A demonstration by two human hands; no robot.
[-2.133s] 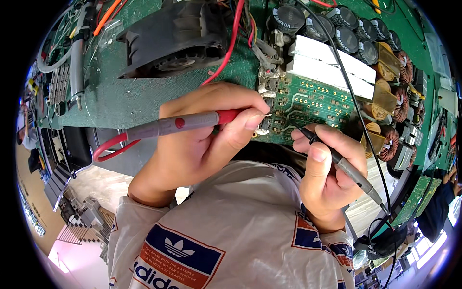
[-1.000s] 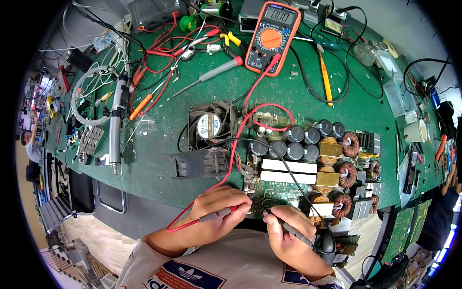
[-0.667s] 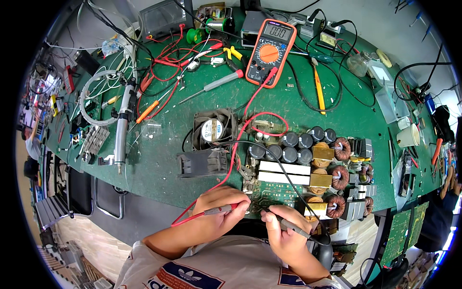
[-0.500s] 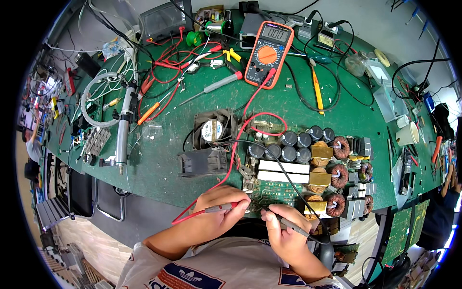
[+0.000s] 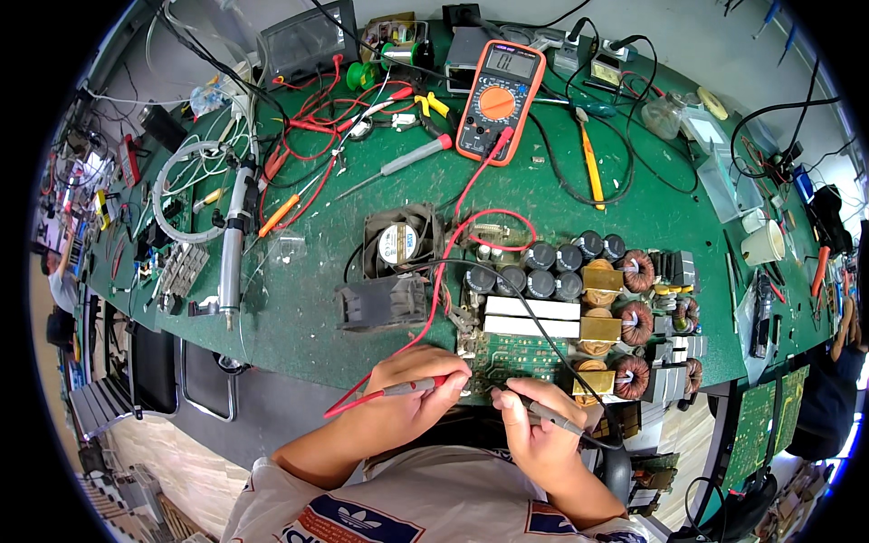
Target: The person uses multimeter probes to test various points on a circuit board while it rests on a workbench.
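My left hand (image 5: 418, 385) is closed round a red and grey test probe (image 5: 412, 387), its tip hidden by my fingers at the near left corner of a power circuit board (image 5: 525, 360). My right hand (image 5: 541, 425) pinches a black and grey test probe (image 5: 554, 417), pointed at the board's near edge; whether the tips touch it I cannot tell. The board carries black capacitors (image 5: 540, 256), white heatsink bars (image 5: 532, 317) and copper coils (image 5: 636, 323). Behind it, an orange multimeter (image 5: 498, 102) lies with its display lit, the red lead (image 5: 441, 290) running from it.
Two black fans (image 5: 396, 242) sit left of the board. Farther back are a screwdriver (image 5: 396, 167), yellow-handled pliers (image 5: 438, 104), a yellow-handled tool (image 5: 592, 167) and tangled red leads (image 5: 312, 122). A silver cylindrical tool (image 5: 233, 244) stands at left, a white cup (image 5: 762, 244) at right.
The multimeter's reading has changed. Both hands keep hold of their probes in nearly the same places, and the whole view has shifted slightly.
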